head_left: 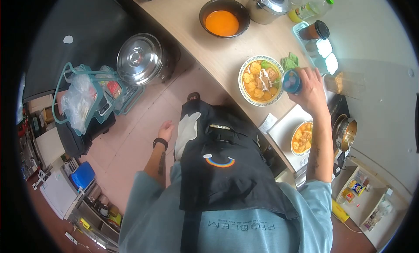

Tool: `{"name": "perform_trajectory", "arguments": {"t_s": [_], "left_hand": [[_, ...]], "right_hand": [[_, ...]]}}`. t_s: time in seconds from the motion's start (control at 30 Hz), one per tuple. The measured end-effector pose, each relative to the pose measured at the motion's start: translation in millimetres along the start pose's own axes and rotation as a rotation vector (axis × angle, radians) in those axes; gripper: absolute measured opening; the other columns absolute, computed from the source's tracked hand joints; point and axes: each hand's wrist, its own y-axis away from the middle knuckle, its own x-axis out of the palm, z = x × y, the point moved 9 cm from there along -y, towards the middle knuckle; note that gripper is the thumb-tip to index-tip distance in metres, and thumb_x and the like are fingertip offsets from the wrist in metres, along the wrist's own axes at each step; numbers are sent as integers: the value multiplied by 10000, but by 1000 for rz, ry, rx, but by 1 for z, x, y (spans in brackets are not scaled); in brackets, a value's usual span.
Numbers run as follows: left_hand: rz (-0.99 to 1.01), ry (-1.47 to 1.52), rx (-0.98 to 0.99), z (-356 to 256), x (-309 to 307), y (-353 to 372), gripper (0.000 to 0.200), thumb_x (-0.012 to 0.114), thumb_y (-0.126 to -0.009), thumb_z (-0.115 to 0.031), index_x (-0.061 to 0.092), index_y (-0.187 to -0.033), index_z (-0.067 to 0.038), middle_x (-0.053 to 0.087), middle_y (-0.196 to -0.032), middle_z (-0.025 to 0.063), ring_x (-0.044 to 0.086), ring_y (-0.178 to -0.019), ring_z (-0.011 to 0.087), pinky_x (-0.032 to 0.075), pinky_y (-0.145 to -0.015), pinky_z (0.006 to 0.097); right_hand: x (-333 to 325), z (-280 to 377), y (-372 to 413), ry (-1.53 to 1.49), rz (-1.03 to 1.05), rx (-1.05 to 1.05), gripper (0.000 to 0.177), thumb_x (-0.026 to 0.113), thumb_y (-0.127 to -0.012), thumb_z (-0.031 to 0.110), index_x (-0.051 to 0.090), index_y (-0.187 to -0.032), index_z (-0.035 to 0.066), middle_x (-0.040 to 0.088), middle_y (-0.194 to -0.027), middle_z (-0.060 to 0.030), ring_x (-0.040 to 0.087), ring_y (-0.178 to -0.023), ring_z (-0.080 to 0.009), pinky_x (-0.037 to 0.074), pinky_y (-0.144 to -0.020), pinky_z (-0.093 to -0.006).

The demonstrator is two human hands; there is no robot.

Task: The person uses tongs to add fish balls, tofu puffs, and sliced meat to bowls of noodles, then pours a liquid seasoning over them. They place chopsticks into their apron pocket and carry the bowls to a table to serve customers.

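Observation:
My right hand (310, 89) is closed around a small blue cup or jar (292, 81), held at the right rim of a patterned bowl (241, 88). That bowl holds an orange stew (257, 89) with chunks, green leaves and a white drizzle across its middle. What the blue container holds cannot be made out. My left hand (166, 130) hangs beside my black apron (231, 165), away from the counter, its fingers loosely apart with nothing in them. A green leaf (290, 61) lies on the counter just behind the bowl.
A black bowl of orange liquid (222, 24), a lidded steel pot (268, 6) and a teal basket with cups (301, 30) stand on the wooden counter (192, 26). A second stew bowl (301, 138) sits nearer me. A large lidded pot (139, 58) and teal carrier (100, 96) are at left.

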Motion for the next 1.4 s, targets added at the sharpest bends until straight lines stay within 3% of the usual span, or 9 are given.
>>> {"name": "perform_trajectory", "arguments": {"t_s": [0.3, 0.37, 0.5, 0.6, 0.67, 0.77, 1.1, 1.33, 1.4], "left_hand": [[0, -47, 21, -20, -15, 1, 536, 721, -872, -359, 600, -1308, -72, 671, -1084, 67, 598, -929, 155, 487, -748, 308], [-15, -58, -33, -28, -17, 9, 512, 678, -892, -333, 603, -1305, -40, 685, -1184, 187, 639, -1106, 285, 477, -967, 364], [-33, -70, -33, -7, -15, 0, 521, 685, -886, -339, 605, -1303, -38, 690, -1178, 189, 642, -1103, 282, 478, -968, 362], [-11, -98, -20, -9, -11, -3, 550, 727, -860, -368, 598, -1310, -79, 671, -1105, 70, 599, -942, 156, 487, -765, 308], [10, -86, -50, -21, -7, 0, 540, 693, -874, -358, 611, -1301, -38, 690, -1177, 187, 639, -1107, 278, 474, -974, 363], [42, -95, -19, -24, -5, -11, 552, 723, -862, -369, 597, -1313, -77, 674, -1124, 70, 599, -949, 160, 484, -768, 305], [150, -177, 57, -60, 3, -38, 554, 715, -870, -387, 595, -1322, -89, 650, -1148, 73, 593, -1019, 189, 493, -834, 345], [236, -266, -44, -96, 21, -42, 552, 708, -858, -394, 610, -1310, -92, 632, -1158, 85, 581, -1053, 210, 493, -857, 367], [204, -306, 24, -104, 23, -52, 548, 714, -868, -389, 620, -1305, -70, 671, -1068, 100, 594, -850, 178, 481, -776, 300]], "right_hand": [[-20, -8, -16, -34, -108, 48, 664, 810, -675, 229, 564, -1276, 89, 597, -1203, -125, 567, -1200, -330, 304, -1177, -537], [-15, -11, -10, -28, -82, 60, 661, 807, -674, 225, 564, -1273, 88, 597, -1201, -127, 569, -1197, -331, 302, -1179, -536], [-4, -10, 10, -82, -30, 71, 658, 800, -670, 219, 564, -1267, 78, 606, -1191, -139, 573, -1188, -332, 294, -1182, -542], [2, -8, 24, -171, -17, 117, 665, 806, -656, 201, 563, -1258, 59, 612, -1194, -138, 574, -1176, -342, 314, -1174, -513], [2, -13, 34, -464, -82, 189, 692, 817, -631, 168, 555, -1258, 40, 619, -1184, -158, 575, -1160, -361, 361, -1144, -463], [7, -17, 51, -685, -115, 292, 736, 855, -642, 157, 530, -1287, 22, 632, -1186, -166, 603, -1170, -284, 450, -1059, -386], [37, -36, 136, -1420, -568, 514, 943, 943, -616, 138, 427, -1395, 7, 577, -1338, -146, 574, -1222, -231, 458, -1072, -371], [15, -66, 270, -1140, -750, 802, 919, 925, -601, 114, 448, -1380, 17, 603, -1271, -130, 586, -1194, -226, 452, -1070, -358], [16, -73, 304, -941, -684, 975, 853, 914, -621, 114, 482, -1349, 7, 601, -1262, -125, 590, -1175, -203, 470, -1031, -342]]}}
